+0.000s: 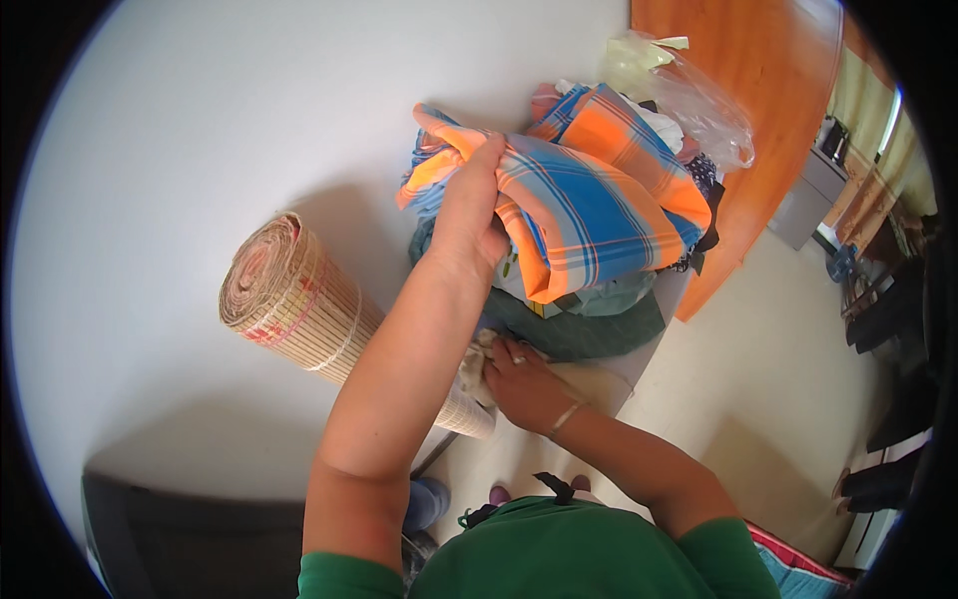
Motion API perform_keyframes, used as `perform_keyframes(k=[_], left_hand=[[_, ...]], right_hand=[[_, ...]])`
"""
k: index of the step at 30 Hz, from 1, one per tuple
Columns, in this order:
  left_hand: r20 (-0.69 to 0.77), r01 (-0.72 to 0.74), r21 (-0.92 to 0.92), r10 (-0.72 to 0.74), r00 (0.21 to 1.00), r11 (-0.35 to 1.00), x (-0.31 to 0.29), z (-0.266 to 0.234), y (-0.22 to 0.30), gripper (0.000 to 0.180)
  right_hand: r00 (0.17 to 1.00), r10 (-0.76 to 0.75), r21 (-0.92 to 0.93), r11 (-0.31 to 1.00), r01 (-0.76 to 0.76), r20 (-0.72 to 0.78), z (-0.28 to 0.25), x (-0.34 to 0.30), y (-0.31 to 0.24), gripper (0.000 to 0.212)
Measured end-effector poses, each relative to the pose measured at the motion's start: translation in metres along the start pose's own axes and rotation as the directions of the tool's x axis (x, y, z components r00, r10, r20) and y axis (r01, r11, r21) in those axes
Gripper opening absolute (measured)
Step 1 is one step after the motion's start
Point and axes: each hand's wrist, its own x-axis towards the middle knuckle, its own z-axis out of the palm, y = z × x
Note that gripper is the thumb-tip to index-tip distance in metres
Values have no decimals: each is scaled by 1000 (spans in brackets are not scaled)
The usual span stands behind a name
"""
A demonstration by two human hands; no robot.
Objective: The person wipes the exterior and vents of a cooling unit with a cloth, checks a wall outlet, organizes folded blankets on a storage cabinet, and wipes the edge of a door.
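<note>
My left hand (481,205) is closed on a folded plaid cloth (609,225) in orange, blue and grey, held raised over a heap of fabric. Lower down, my right hand (524,384) has its fingers bent onto a crumpled cream cloth (474,369) at the near left of the heap. Dark green-grey fabric (589,329) lies between the two hands, under the plaid cloth. Part of the heap is hidden behind the plaid cloth, and my right fingertips are partly hidden by the cream cloth.
A rolled slatted mat (309,299), tied with string, leans by the white wall to the left of my arm. Behind the heap are a clear plastic bag (709,105) and an orange-brown wooden panel (738,60). A black chair back (190,529) stands at the lower left.
</note>
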Motion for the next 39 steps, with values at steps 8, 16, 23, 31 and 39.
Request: perform_keyframes(k=[8, 16, 23, 31, 39], left_hand=[[42, -24, 84, 21, 999, 996, -2, 11, 3, 25], [1, -20, 69, 20, 1000, 997, -5, -8, 3, 30], [100, 36, 2, -36, 994, 999, -17, -30, -14, 35], [86, 52, -3, -52, 995, 999, -43, -77, -45, 36], [52, -209, 376, 205, 977, 903, -88, -114, -73, 32]], right_hand=[[977, 205, -111, 971, -210, -55, 53, 62, -11, 28], [971, 236, -189, 953, -238, -32, -9, -31, -33, 28], [889, 455, -108, 883, -458, -46, -61, -121, -18, 18], [287, 955, 238, 263, -935, 72, -105, -193, 5, 32], [107, 993, 405, 116, -907, -44, -109, -217, 14, 46]])
